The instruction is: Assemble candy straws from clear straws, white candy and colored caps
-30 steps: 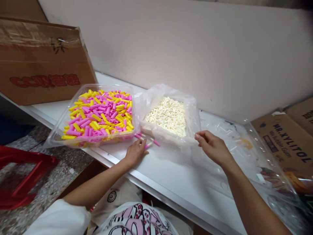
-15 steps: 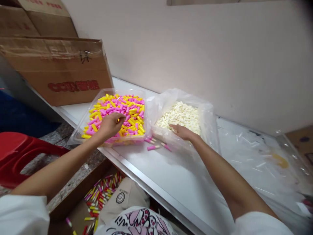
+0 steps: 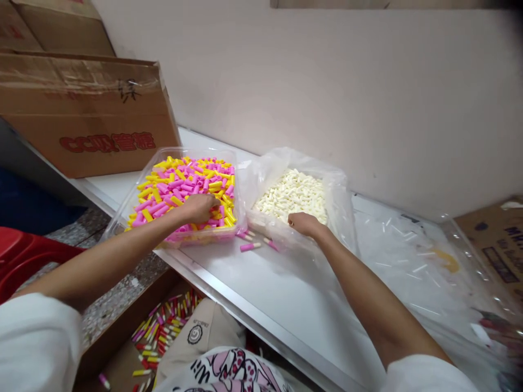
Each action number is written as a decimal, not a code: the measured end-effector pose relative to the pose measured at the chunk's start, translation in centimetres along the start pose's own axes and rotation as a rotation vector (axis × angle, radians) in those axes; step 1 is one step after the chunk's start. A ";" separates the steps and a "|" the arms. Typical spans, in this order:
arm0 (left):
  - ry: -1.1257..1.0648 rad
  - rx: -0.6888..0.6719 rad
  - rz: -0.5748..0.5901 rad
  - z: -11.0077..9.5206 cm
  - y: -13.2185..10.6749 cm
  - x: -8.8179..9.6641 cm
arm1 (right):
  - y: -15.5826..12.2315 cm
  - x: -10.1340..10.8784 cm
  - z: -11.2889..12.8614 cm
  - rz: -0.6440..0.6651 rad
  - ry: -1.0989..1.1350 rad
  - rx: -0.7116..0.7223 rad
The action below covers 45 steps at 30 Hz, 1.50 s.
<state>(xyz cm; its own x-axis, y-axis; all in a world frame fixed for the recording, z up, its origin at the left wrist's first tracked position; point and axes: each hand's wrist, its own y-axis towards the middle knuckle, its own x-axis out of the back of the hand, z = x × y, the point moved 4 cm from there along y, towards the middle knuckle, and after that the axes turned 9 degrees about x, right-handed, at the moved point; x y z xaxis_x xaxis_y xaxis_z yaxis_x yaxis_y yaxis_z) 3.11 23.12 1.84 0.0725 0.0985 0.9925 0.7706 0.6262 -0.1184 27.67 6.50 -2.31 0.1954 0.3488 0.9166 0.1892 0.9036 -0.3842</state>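
A clear plastic tray [image 3: 122,218] on the white table holds several pink and yellow caps [image 3: 180,185]. My left hand [image 3: 199,207] reaches into its near right part, fingers curled down among the caps; what it grips is hidden. To the right a clear bag-lined tray [image 3: 339,196] holds several small white pieces [image 3: 292,195]. My right hand [image 3: 302,222] rests at its near edge, fingers curled into the white pieces. A few assembled pink-and-white sticks [image 3: 250,246] lie on the table between my hands.
Brown cardboard boxes [image 3: 81,109] stand at the back left, another box [image 3: 498,239] at the right. Clear plastic sheeting [image 3: 429,261] covers the table's right side. A box below the table edge holds several coloured sticks [image 3: 163,326]. A red stool [image 3: 24,256] stands at the left.
My left hand went from the table edge into the coloured-cap tray and dug in. My right hand moved left from the bag's corner into the white pieces and curled shut.
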 end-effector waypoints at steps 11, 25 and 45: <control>-1.362 0.139 -0.065 -4.3 -7.4 0.6 | -5.6 2.8 1.2 -0.421 0.296 0.111; -1.995 0.157 0.082 -13.8 -11.2 -2.3 | -13.3 1.1 11.5 -0.678 0.640 0.620; -0.560 -0.022 -0.066 -6.2 -2.2 1.3 | -9.7 5.3 -0.1 -0.614 0.630 0.184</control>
<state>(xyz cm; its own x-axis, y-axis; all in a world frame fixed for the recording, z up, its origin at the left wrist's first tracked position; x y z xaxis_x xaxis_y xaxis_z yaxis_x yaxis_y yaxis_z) 5.39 17.06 3.55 -0.3185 0.4590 0.8294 0.7755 0.6293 -0.0505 26.96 -0.40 6.28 0.6128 -0.3606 0.7032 0.2877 0.9306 0.2265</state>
